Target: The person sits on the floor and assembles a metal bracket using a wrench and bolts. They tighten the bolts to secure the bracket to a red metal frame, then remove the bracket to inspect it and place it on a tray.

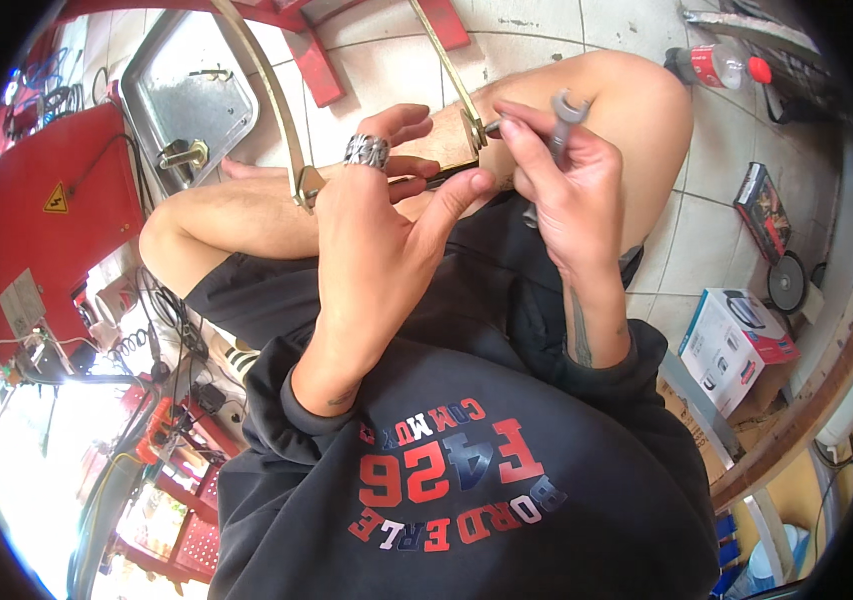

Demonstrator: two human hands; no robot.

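Observation:
A grey open-end wrench (569, 118) is held in my right hand (577, 190), its jaw pointing up past the fingers. The thumb and index finger of that hand pinch a small metal pin or bolt end (493, 127) at the lower end of a brass-coloured flat bar (444, 62). A second, curved brass-coloured bar (269, 75) comes down to a bolt end left of my left hand (377, 220). That hand wears a wide silver ring (367, 151), with fingers spread and thumb stretched toward the right bar. Behind its fingers a dark rod (455, 175) partly shows.
A metal tray (192, 105) with a metal fitting (185, 156) lies at upper left, beside a red cabinet (42, 215). A red frame (315, 60) stands ahead. On the right are a bottle (712, 66), a dark box (764, 212), a grinding disc (787, 280) and a white-and-red box (732, 350).

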